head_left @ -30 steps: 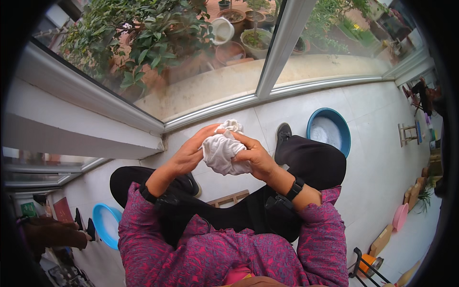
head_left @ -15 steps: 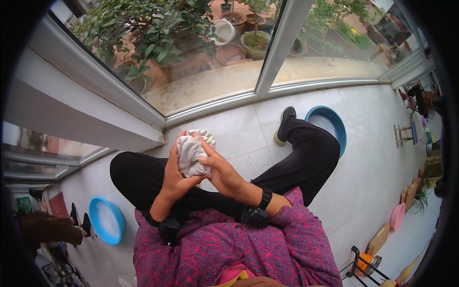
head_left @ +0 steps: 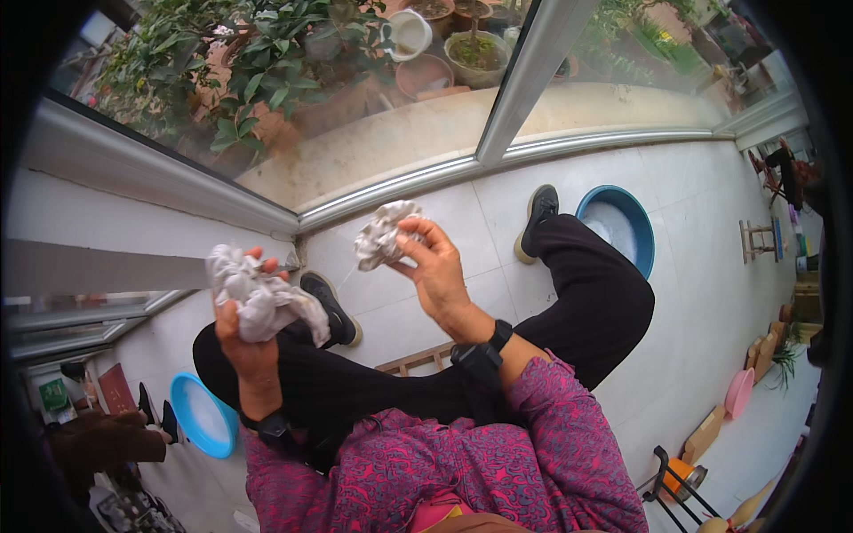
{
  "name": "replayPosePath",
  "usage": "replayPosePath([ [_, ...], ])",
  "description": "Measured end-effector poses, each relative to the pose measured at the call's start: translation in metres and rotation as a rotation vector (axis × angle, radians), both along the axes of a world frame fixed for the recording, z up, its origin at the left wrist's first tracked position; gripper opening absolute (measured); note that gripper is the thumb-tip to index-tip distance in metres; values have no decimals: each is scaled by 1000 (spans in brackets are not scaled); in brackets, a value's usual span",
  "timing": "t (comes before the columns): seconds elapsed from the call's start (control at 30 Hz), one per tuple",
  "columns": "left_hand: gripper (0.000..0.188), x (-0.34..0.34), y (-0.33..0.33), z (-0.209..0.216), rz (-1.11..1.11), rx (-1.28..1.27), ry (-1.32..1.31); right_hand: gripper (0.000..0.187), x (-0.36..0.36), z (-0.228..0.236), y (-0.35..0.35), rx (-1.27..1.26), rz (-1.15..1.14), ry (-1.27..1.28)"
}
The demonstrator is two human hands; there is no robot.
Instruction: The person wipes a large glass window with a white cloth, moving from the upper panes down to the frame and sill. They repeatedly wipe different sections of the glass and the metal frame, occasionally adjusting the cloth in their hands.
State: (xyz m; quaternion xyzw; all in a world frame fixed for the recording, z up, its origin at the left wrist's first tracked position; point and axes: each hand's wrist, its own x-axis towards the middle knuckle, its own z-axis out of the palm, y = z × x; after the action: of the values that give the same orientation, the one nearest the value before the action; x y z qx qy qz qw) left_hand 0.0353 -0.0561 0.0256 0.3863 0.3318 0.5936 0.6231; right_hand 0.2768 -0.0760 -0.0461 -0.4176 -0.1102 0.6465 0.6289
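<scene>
A crumpled white cloth (head_left: 258, 298) is gripped in my left hand (head_left: 247, 360), its loose end drooping beside my knee. Apart from it, a smaller bunched white cloth (head_left: 382, 235) is pinched between the thumb and fingers of my right hand (head_left: 440, 275). The two pieces show no join between them. Both hands are raised over my legs, in front of the window, and some left fingertips are hidden behind the cloth.
Blue basins with whitish liquid stand on the tiles, one right (head_left: 617, 233), one left (head_left: 203, 415). A wooden rack-like piece (head_left: 416, 362) shows under my legs. Another person's legs (head_left: 98, 435) are at far left; a pink basin (head_left: 738, 393) and an orange pot (head_left: 680, 477) stand right.
My hands have come apart, the left moving left and the right moving right and up. The white bundle they held together now shows as two pieces, one in each hand.
</scene>
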Motion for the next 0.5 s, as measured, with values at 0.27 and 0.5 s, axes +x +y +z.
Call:
replayPosePath([
  [0.27, 84, -59, 56, 31, -33, 149, -53, 44, 82, -142, 93, -192, -192, -3],
  [0.5, 88, -48, 60, 25, -61, 9, 48, 37, 150, -281, 150, -488, -439, 102],
])
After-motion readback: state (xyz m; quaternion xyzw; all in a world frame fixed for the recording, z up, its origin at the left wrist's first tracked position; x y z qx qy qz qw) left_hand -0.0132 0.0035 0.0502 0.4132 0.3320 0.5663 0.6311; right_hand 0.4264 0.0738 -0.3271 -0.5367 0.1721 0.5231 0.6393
